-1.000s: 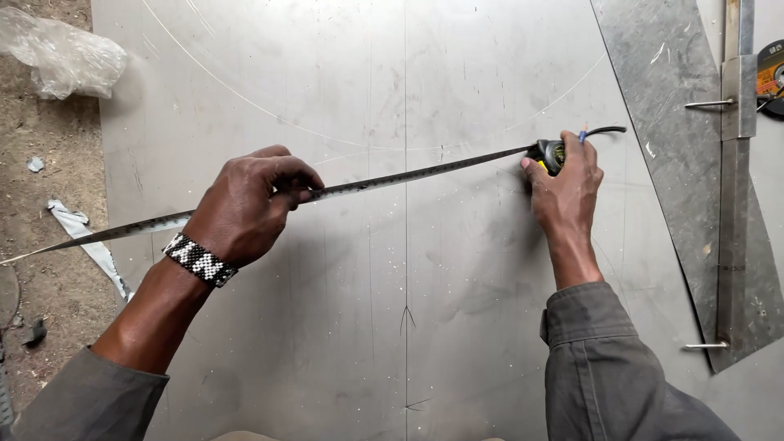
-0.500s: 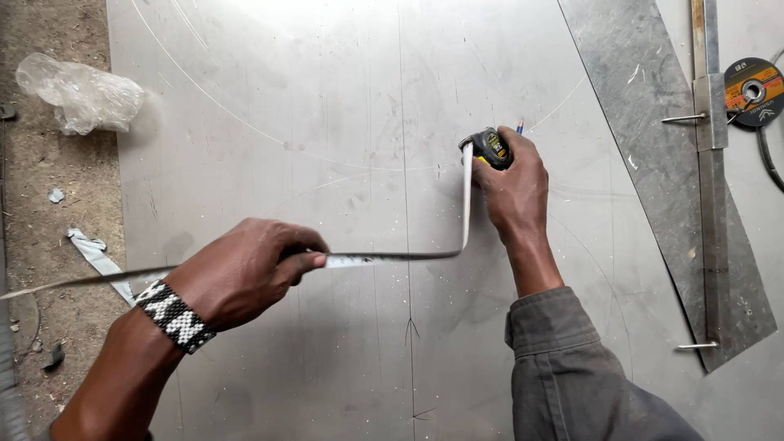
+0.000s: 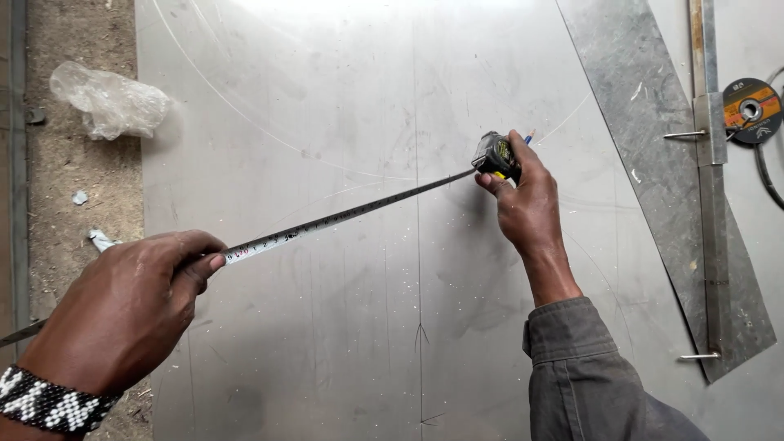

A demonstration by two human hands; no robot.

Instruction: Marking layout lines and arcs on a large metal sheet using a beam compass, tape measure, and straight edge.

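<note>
**Inspector:** Report the step in hand, starting from the left.

**Operator:** I see the left hand (image 3: 122, 314), with a beaded wristband (image 3: 45, 402), closed on the free end of the tape blade (image 3: 351, 214), thumb and fingers pinching it at the near left edge of the metal sheet (image 3: 343, 359). The blade runs up and to the right, raised off the sheet, to the tape case (image 3: 494, 153). The right hand (image 3: 527, 200) is clamped on that case, with a pencil tip (image 3: 529, 135) showing above its fingers. The hands are well apart. I judge this to be measuring across the sheet.

**Inspector:** What does the next move call for?

**Operator:** In my judgement, the blade must lie flat and taut before any reading is marked. It crosses the scribed centre line (image 3: 418, 286) just left of the right hand.

**Inspector:** Surroundings, obstructions?

**Operator:** A crumpled plastic bag (image 3: 106, 100) lies on the dirt floor (image 3: 73, 245), beyond the left hand. Right of the right hand are a sheet offcut (image 3: 645, 163), a steel bar (image 3: 709, 204) and a cutting disc (image 3: 751, 110). All are apart from the blade; nothing blocks it.
</note>
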